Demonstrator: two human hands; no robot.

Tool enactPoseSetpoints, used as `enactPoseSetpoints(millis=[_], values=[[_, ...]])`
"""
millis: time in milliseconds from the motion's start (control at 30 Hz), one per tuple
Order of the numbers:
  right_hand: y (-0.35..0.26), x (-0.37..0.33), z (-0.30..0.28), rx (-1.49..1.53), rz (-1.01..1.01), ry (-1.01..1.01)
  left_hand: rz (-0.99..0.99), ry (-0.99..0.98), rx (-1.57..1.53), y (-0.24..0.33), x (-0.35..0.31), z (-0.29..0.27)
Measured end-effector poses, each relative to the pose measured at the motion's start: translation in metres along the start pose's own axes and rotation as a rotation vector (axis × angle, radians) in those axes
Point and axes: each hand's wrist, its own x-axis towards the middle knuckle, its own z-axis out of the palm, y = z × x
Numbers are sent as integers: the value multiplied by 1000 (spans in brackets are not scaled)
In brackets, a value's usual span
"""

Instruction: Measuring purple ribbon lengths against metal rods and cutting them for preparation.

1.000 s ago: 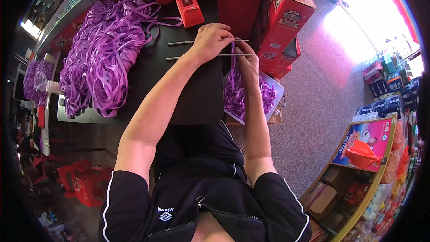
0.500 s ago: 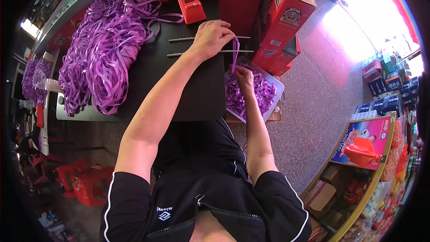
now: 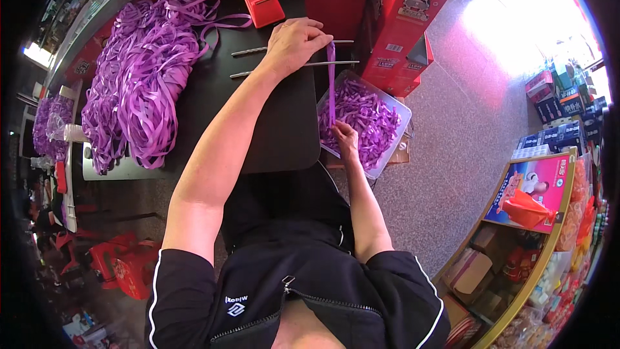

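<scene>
A flat purple ribbon [image 3: 332,87] hangs taut between my two hands, past the right edge of the black table. My left hand [image 3: 292,44] rests over two thin metal rods [image 3: 341,63] and grips the ribbon's upper part between thumb and fingers. Lower down, my right hand [image 3: 347,137] pinches the ribbon's other end. Beneath it stands a pale tub [image 3: 396,147] heaped with purple ribbon pieces [image 3: 371,116]. Both rods lie across the table and jut beyond its edge. Part of the upper rod is hidden under my left hand.
A large tangled heap of purple ribbon [image 3: 145,84] covers the table's left side. At the back is a red tape dispenser [image 3: 261,0]. Tall red cartons [image 3: 403,19] stand behind the tub. Red stools [image 3: 129,265] are at lower left, a display cabinet [image 3: 491,252] at right.
My right hand has moved down, drawing the ribbon into a longer straight length. My left hand has shifted slightly up and left in the view, which has itself moved a little.
</scene>
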Motion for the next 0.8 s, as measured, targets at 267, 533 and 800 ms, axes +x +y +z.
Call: enactPoseSetpoints(millis=[267,533,800], values=[[-4,-51,-3,138,-202,46,4,-26,-50,4,2,-1],[-38,-83,-11,-366,-496,-99,18,-19,-55,0,0,-2],[-45,-114,-18,-290,-475,-83,25,-12,-21,-7,0,0]])
